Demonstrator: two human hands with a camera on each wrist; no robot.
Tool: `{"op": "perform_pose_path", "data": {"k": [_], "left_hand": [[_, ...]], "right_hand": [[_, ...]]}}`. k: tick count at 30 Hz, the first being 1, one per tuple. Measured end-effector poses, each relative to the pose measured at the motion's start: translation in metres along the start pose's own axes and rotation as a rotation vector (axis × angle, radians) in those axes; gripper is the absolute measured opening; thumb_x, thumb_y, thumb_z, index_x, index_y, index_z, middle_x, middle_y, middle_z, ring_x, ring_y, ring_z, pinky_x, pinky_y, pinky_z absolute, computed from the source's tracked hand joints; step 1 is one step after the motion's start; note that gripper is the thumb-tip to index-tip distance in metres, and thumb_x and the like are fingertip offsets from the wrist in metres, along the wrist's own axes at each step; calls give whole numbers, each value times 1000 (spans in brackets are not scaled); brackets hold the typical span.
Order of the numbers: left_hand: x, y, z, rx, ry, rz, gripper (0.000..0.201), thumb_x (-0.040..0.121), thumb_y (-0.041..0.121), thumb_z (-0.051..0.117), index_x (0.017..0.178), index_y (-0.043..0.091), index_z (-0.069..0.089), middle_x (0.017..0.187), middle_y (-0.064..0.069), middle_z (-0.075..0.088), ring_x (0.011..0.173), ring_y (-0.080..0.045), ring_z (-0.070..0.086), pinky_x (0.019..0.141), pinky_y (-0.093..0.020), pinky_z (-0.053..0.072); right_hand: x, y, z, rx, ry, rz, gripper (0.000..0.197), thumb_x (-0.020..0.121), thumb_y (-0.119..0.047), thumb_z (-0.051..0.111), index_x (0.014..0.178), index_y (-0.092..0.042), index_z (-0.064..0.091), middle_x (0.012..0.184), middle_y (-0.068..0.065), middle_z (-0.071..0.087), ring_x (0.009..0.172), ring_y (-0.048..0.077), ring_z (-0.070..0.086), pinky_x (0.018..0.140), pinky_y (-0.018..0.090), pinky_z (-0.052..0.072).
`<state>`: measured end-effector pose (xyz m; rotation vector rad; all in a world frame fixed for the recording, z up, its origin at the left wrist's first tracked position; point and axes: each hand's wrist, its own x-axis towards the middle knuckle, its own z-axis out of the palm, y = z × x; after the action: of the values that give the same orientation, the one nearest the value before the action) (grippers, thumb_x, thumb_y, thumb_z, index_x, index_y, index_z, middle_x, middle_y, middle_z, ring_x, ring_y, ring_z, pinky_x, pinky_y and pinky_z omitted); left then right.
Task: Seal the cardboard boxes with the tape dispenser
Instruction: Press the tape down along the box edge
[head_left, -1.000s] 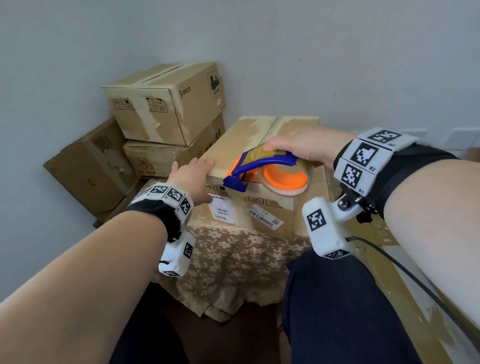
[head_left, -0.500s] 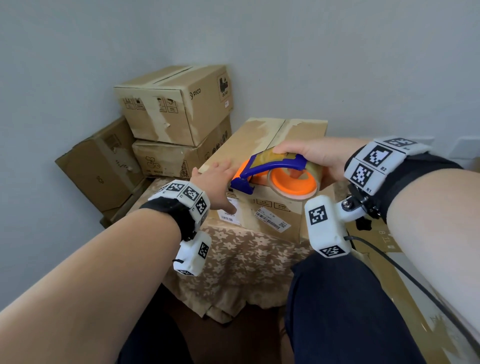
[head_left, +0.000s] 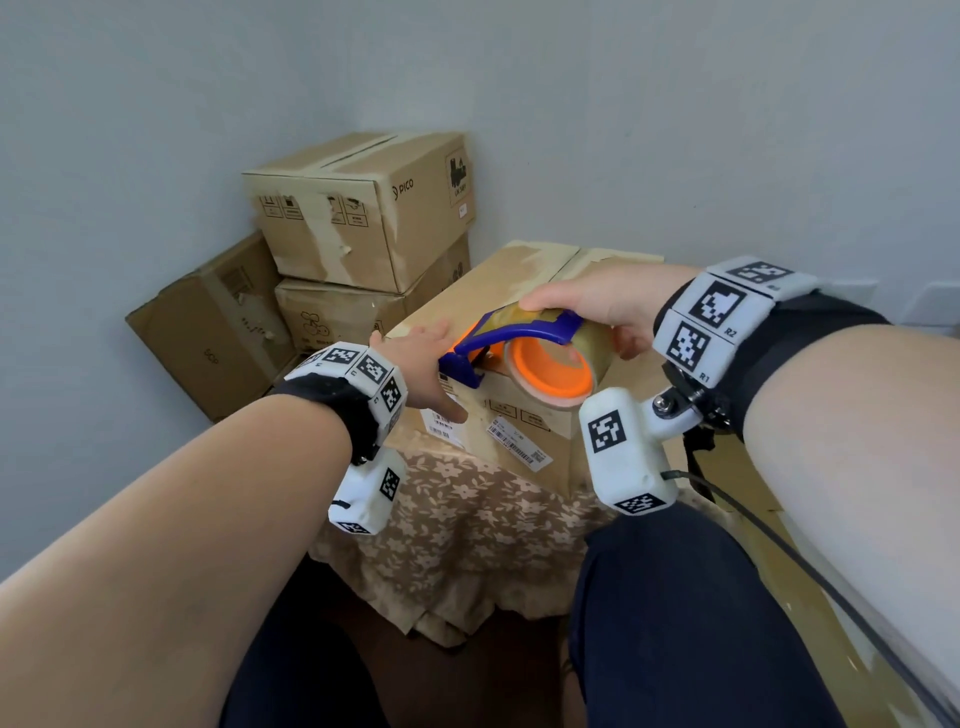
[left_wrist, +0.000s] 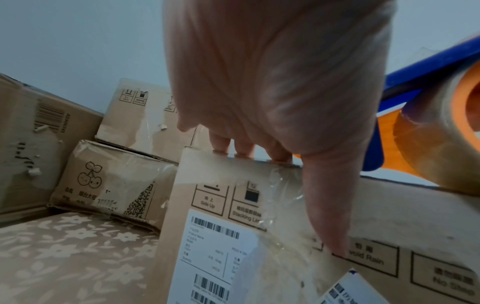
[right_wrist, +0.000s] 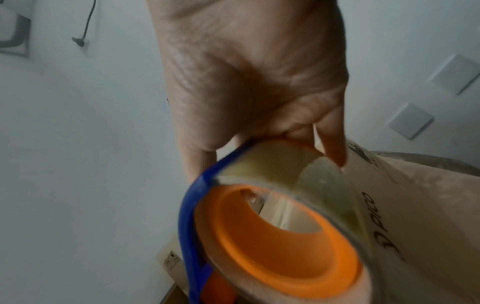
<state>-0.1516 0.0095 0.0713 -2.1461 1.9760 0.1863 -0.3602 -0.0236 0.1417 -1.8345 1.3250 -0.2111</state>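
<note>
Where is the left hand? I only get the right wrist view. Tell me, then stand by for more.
Observer: The left hand rests on the near left corner of the box, fingers over its top edge, just left of the tape dispenser.
Operator: Say what the thumb is doing.
Observer: The thumb points down the box's front face and presses on clear tape beside the "Avoid Rain" mark.
Operator: Name what the box stands on.
Observer: It stands on a floral cloth.
</note>
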Motion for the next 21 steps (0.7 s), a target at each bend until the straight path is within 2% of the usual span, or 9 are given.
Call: {"op": "perform_pose_path", "data": {"k": [1,2,5,8,12,16,17,19,21], "left_hand": [[1,1,0,4,-6,-2,100,70,59,72,150,33,18,159,7,2,144,-19,13,109,-64,9],[1,1,0,4,-7,-3,98,70,59,73,149,34,20,159,7,3,144,-20,14,109,-65,9],[4,2,3,9,22,-4,97,68,58,74,147,35,24,158,6,6,143,-21,18,109,-65,10],[6,1,7,28,39,-13,102,68,59,74,149,32,19,159,6,4,143,-20,16,111,-63,13],[5,2,4,52,13,-19,103,71,58,72,150,35,9,160,4,0,145,-20,14,112,-63,11],[2,2,0,39,-36,-38,105,74,57,70,148,45,-5,160,5,-6,146,-21,11,113,-62,6],[2,3,-1,35,-44,-41,105,74,57,69,147,47,-6,160,5,-7,146,-21,11,113,-62,5],[2,2,-2,37,-51,-48,105,74,58,70,146,49,-7,160,6,-8,146,-21,11,112,-63,4],[1,4,-3,45,-52,-55,106,73,59,70,146,50,-7,160,6,-8,146,-21,11,111,-63,4]], "right_hand": [[0,-2,-1,-23,24,-29,38,81,-56,60,87,-18,63,99,14,72,97,31,67,92,43,50],[0,-3,0,-29,47,-46,39,80,-53,62,91,-16,65,105,16,70,101,32,66,97,45,48],[-3,-2,4,0,76,-56,36,81,-49,63,93,-14,65,108,17,69,103,33,64,99,45,47],[-5,2,5,26,48,-76,30,85,-45,61,93,-16,61,110,17,68,103,32,64,98,41,47],[-9,6,0,16,43,-115,25,88,-41,59,92,-17,57,92,11,63,83,24,56,81,32,43],[-18,17,-14,-81,51,-150,27,87,-44,58,78,-19,57,77,6,61,72,21,54,75,30,41],[-23,21,-18,-97,54,-149,29,89,-43,56,73,-19,55,70,3,58,65,17,52,71,27,41],[-33,26,-27,-126,64,-162,32,94,-34,53,68,-17,51,56,-3,52,53,11,48,54,17,39],[-41,32,-33,-136,95,-178,35,94,-28,54,62,-16,47,42,-8,48,43,7,47,39,9,32]]}}
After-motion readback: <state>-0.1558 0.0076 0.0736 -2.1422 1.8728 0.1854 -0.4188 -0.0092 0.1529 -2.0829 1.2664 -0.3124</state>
